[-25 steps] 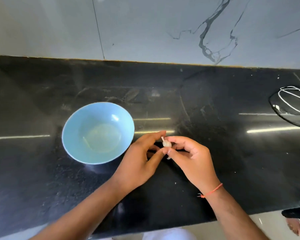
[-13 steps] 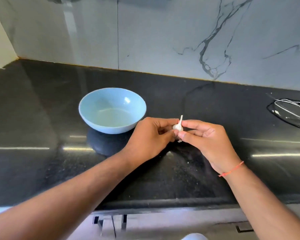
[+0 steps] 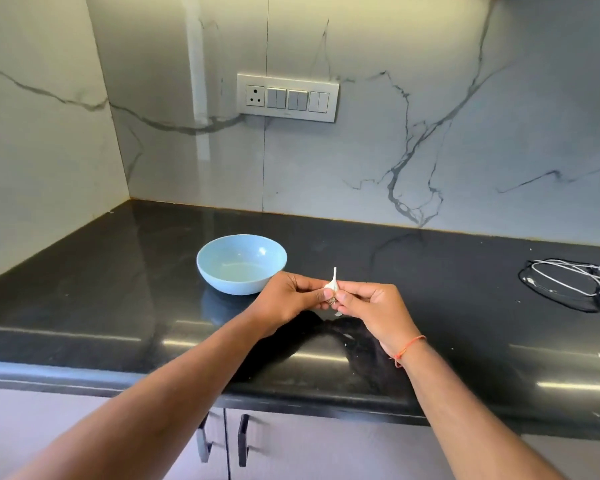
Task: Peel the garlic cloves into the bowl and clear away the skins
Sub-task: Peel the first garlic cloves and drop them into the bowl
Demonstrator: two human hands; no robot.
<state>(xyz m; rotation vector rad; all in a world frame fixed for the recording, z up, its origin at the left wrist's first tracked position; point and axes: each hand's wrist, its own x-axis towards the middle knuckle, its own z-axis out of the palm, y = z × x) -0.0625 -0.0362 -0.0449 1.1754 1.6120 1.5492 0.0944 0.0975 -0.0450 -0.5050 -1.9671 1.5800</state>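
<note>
Much of the garlic [image 3: 332, 286] is hidden by the fingertips pinching it; only its white stalk, pointing up, and rootlets below are seen. It is held above the counter [image 3: 118, 306], near the front edge, by the left hand [image 3: 290, 299] and the right hand [image 3: 373, 311], both curled round it. A pale scrap below the fingers cannot be identified. Just left of the hands, a blue bowl [image 3: 241, 263] stands empty. Tangled cables [image 3: 568, 282] are cut off at the right edge.
</note>
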